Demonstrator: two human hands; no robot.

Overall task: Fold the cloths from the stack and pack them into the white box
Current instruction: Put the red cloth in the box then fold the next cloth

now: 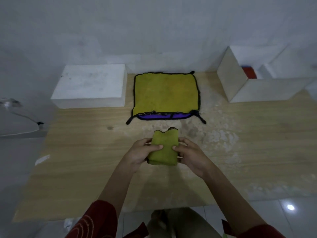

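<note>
A small folded green cloth [164, 148] is held above the wooden board, gripped from both sides. My left hand [141, 153] holds its left edge with the thumb on top. My right hand [190, 154] holds its right edge the same way. Further back lies the stack of cloths [165, 93]: a yellow one with black trim on top, a purple one showing under its near edge. The open white box [257, 88] stands at the back right, with something red and blue inside.
A closed white block or lid [91, 85] sits at the back left beside the stack. The wooden board [85, 152] lies on a tiled floor against a white wall. A cable [25, 117] runs along the floor at the left.
</note>
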